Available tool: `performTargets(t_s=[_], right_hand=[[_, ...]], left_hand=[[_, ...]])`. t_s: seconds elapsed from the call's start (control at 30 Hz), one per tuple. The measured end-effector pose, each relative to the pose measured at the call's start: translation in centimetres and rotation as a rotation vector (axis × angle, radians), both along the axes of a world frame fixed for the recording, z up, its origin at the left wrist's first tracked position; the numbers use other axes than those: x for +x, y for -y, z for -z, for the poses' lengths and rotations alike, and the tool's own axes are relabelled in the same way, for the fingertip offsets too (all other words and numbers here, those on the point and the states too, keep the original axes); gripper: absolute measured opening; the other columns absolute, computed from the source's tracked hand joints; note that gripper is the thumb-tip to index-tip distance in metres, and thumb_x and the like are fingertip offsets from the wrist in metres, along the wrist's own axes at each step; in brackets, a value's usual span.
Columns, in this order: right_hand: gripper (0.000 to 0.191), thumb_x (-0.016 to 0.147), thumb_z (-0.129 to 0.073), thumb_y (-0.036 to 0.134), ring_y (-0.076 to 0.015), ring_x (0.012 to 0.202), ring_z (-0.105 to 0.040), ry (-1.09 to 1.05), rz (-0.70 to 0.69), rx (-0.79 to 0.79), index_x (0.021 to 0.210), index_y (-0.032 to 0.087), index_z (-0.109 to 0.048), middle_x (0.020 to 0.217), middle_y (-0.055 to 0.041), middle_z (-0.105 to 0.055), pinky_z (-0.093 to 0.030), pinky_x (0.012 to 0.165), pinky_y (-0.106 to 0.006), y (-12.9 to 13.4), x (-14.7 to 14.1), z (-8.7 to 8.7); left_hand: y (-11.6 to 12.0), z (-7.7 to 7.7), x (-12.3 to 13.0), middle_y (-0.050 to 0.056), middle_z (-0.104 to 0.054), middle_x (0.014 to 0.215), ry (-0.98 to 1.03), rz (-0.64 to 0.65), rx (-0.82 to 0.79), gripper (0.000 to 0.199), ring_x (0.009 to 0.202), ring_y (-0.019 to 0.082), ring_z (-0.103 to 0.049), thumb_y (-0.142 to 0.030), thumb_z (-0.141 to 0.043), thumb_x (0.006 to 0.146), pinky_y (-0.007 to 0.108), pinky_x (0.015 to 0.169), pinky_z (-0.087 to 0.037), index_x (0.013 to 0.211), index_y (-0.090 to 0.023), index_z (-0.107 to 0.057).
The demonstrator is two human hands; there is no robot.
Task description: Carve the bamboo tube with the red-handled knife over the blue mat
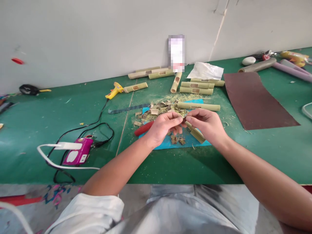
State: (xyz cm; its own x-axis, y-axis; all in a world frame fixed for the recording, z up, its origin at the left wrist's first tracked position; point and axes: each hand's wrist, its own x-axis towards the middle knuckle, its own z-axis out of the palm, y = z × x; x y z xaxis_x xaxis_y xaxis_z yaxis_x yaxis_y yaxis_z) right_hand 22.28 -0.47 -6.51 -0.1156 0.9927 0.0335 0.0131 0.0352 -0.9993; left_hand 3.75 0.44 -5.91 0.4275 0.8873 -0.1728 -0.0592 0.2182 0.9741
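My left hand [165, 127] and my right hand [206, 125] meet over a blue sheet [165, 145]. The thumb and fingers of each are pinched together, fingertips almost touching. Whatever small piece is between them is too small and hidden to name. Below my right hand lies a cut bamboo tube [197, 134], partly covered by it. A red handle [143, 129] sticks out left of my left hand, its other end hidden. Bamboo chips and shavings [158, 109] are heaped just beyond my hands, with another notched bamboo tube [209, 107] beside them.
Several notched bamboo tubes [196, 90] lie farther back, near a white paper [206, 71]. A yellow glue gun [115, 91] and a magenta power strip [85, 148] with cables are at left. A brown sheet [258, 104] lies at right. A phone-like screen [177, 53] leans on the wall.
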Motion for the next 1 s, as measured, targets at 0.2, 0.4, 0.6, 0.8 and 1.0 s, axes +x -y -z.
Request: performTargets(t_s=[0.2, 0.4, 0.6, 0.8, 1.0], right_hand=[[0.024, 0.075, -0.074, 0.042, -0.0111, 0.062, -0.055, 0.012, -0.039, -0.043, 0.081, 0.019, -0.069, 0.073, -0.0007, -0.069, -0.043, 0.057, -0.026, -0.1, -0.1, 0.0], [0.026, 0.076, -0.072, 0.044, -0.01, 0.056, -0.05, 0.087, -0.059, -0.106, 0.08, 0.019, -0.069, 0.066, 0.0016, -0.062, -0.038, 0.053, -0.026, -0.3, 0.0, 0.0], [0.027, 0.076, -0.071, 0.045, -0.0089, 0.051, -0.043, 0.083, -0.073, -0.11, 0.07, 0.019, -0.065, 0.056, 0.0042, -0.052, -0.032, 0.049, -0.026, -0.1, 0.0, -0.1], [0.024, 0.078, -0.07, 0.042, -0.0095, 0.055, -0.045, 0.093, -0.02, -0.058, 0.073, 0.019, -0.068, 0.059, 0.0031, -0.054, -0.034, 0.052, -0.026, 0.0, 0.1, -0.2], [0.024, 0.076, -0.072, 0.042, -0.0106, 0.059, -0.051, 0.015, -0.047, -0.056, 0.082, 0.019, -0.067, 0.069, 0.0015, -0.061, -0.039, 0.055, -0.027, 0.0, -0.1, -0.1]], left_hand=[[0.1, 0.5, 0.1, 0.003, -0.068, 0.072, -0.102, -0.153, 0.1, 0.026, 0.061, 0.009, -0.058, -0.04, -0.074, 0.078, 0.021, 0.055, -0.044, 0.082, -0.014, -0.071], [0.3, 0.7, 0.2, 0.0, -0.068, 0.074, -0.109, -0.225, 0.172, 0.03, 0.06, 0.01, -0.062, -0.035, -0.076, 0.075, 0.022, 0.057, -0.049, 0.097, -0.017, -0.069], [0.8, 0.8, 0.3, 0.002, -0.071, 0.082, -0.153, -0.219, 0.282, 0.028, 0.064, 0.01, -0.064, -0.035, -0.075, 0.078, 0.023, 0.062, -0.054, 0.099, -0.017, -0.069], [1.1, 0.5, 0.4, 0.004, -0.071, 0.083, -0.124, -0.164, 0.227, 0.03, 0.063, 0.011, -0.066, -0.035, -0.076, 0.078, 0.023, 0.061, -0.054, 0.097, -0.014, -0.068], [0.8, 0.6, 0.4, 0.002, -0.069, 0.076, -0.125, -0.186, 0.205, 0.029, 0.057, 0.009, -0.062, -0.035, -0.073, 0.079, 0.022, 0.057, -0.052, 0.098, -0.014, -0.068]])
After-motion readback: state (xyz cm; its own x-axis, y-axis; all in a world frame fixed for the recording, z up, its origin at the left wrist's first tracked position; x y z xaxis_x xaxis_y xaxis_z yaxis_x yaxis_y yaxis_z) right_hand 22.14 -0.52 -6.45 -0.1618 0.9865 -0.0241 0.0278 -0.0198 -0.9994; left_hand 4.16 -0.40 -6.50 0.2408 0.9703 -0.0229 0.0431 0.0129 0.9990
